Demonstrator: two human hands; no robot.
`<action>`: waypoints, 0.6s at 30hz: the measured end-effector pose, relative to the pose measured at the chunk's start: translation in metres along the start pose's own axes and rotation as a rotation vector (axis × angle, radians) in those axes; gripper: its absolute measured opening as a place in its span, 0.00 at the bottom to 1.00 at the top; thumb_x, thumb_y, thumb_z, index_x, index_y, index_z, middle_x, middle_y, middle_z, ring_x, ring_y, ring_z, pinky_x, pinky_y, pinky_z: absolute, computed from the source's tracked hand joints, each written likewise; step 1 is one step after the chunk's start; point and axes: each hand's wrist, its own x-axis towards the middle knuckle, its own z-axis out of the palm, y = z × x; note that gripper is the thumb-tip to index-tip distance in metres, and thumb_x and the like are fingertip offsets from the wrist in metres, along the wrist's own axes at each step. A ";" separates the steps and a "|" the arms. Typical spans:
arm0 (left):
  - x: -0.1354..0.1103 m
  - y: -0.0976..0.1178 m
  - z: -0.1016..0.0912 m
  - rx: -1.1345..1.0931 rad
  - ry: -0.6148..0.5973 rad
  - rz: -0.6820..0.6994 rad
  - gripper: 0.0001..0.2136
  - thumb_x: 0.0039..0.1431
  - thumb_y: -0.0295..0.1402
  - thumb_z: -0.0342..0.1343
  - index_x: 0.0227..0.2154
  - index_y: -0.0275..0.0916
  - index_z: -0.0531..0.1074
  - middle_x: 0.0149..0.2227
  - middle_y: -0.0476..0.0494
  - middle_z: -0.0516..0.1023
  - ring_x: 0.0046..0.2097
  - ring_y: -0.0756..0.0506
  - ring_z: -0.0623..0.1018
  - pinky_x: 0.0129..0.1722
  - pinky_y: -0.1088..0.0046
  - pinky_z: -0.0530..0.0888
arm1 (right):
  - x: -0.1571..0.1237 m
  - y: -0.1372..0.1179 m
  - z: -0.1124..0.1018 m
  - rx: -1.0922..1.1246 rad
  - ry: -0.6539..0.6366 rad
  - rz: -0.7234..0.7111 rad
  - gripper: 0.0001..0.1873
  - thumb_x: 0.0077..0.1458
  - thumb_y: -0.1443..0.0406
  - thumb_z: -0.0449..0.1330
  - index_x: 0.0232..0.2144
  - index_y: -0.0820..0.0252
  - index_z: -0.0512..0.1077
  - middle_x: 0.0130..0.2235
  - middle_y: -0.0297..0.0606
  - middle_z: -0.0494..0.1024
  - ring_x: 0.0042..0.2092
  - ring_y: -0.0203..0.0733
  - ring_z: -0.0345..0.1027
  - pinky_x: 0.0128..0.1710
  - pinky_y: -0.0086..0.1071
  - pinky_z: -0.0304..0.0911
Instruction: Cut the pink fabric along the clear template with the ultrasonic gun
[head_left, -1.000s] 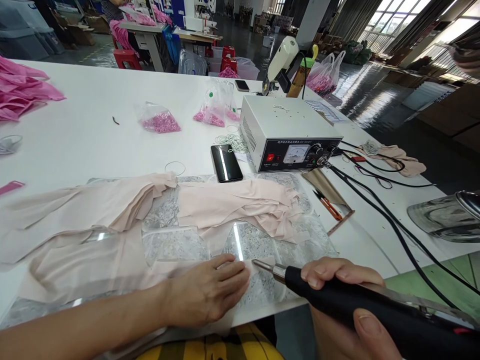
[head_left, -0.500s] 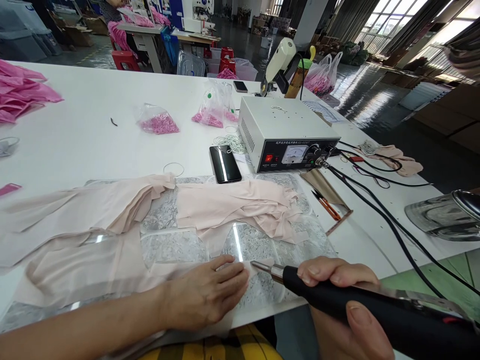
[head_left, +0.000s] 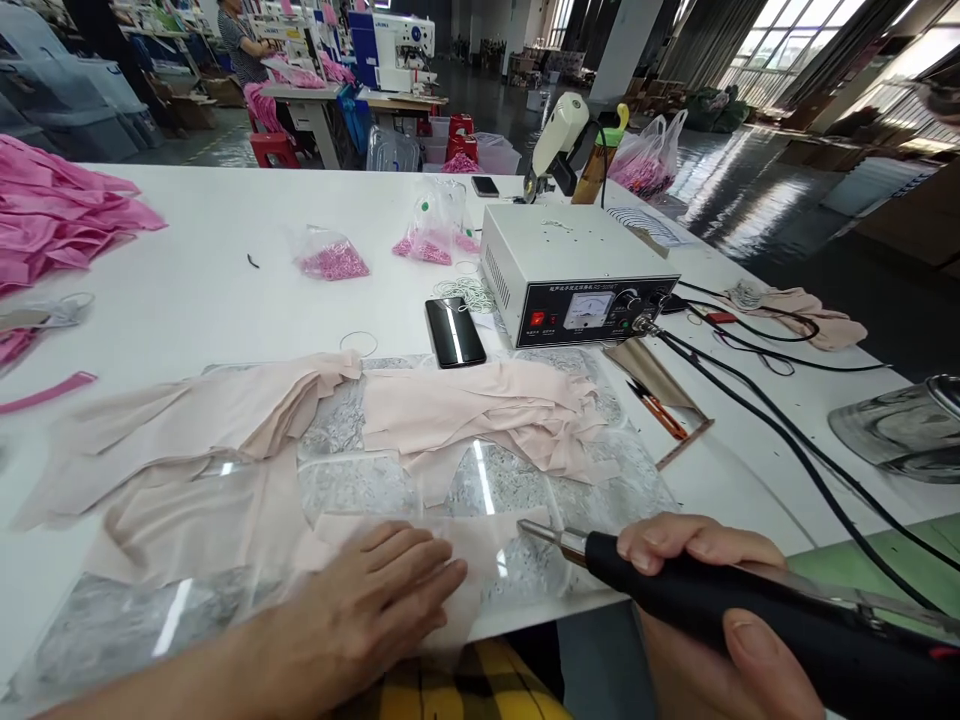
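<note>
My left hand (head_left: 375, 600) lies flat, fingers stretched out, on a pale pink fabric piece (head_left: 480, 545) at the near edge of the table. My right hand (head_left: 705, 580) is wrapped round the black handle of an ultrasonic welding handpiece (head_left: 675, 590). Its narrow metal tip points left, at the right end of that fabric piece; whether it touches cannot be told. Behind my hands lie a stack of pale pink fabric pieces (head_left: 480, 410) and, further left, more pale pink fabric (head_left: 225, 420). A clear mat (head_left: 360, 490) over a speckled surface is underneath.
A grey welder box (head_left: 577, 250) with a gauge stands behind, its black cables (head_left: 780, 420) running right. Nearby are a phone (head_left: 455, 333), an orange cutter (head_left: 660, 410), bags of pink bits (head_left: 334, 255), a glass jar (head_left: 900, 430) and bright pink fabric (head_left: 60, 210).
My left hand has slid left and toward me, uncovering more of the fabric piece. The handpiece has shifted slightly right in the picture, and the view has tilted up a little.
</note>
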 end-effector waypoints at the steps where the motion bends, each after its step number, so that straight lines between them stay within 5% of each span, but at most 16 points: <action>1: -0.007 0.003 0.000 0.023 -0.014 -0.040 0.14 0.72 0.28 0.43 0.52 0.29 0.69 0.47 0.33 0.78 0.48 0.43 0.77 0.48 0.65 0.76 | 0.001 0.002 -0.003 0.004 -0.020 -0.028 0.09 0.54 0.61 0.56 0.37 0.55 0.70 0.32 0.36 0.73 0.31 0.41 0.66 0.32 0.39 0.66; 6: -0.039 -0.010 0.004 0.157 -0.051 -0.040 0.14 0.71 0.26 0.44 0.54 0.31 0.69 0.52 0.34 0.76 0.55 0.41 0.75 0.58 0.57 0.70 | 0.002 0.007 -0.013 -0.010 -0.089 -0.054 0.10 0.54 0.60 0.57 0.38 0.56 0.71 0.32 0.38 0.72 0.33 0.42 0.67 0.34 0.40 0.69; 11: -0.035 -0.031 -0.013 0.160 -0.180 0.033 0.15 0.69 0.23 0.43 0.52 0.34 0.72 0.53 0.38 0.76 0.56 0.43 0.75 0.61 0.58 0.68 | -0.001 -0.005 -0.016 -0.025 -0.199 0.019 0.09 0.56 0.60 0.56 0.39 0.54 0.70 0.32 0.38 0.74 0.33 0.42 0.69 0.33 0.37 0.71; 14: -0.021 -0.016 -0.014 0.150 -0.090 -0.065 0.14 0.69 0.25 0.44 0.47 0.31 0.74 0.50 0.35 0.78 0.52 0.42 0.77 0.55 0.63 0.74 | -0.002 -0.011 -0.020 -0.041 -0.225 0.023 0.09 0.55 0.61 0.57 0.40 0.53 0.71 0.32 0.39 0.74 0.33 0.43 0.70 0.34 0.39 0.73; 18: -0.010 0.014 0.008 0.137 0.039 -0.171 0.15 0.70 0.26 0.44 0.55 0.31 0.69 0.52 0.34 0.76 0.55 0.43 0.76 0.54 0.66 0.76 | -0.002 -0.011 -0.027 -0.054 -0.315 0.068 0.09 0.56 0.63 0.56 0.41 0.52 0.71 0.34 0.41 0.75 0.36 0.46 0.71 0.36 0.45 0.74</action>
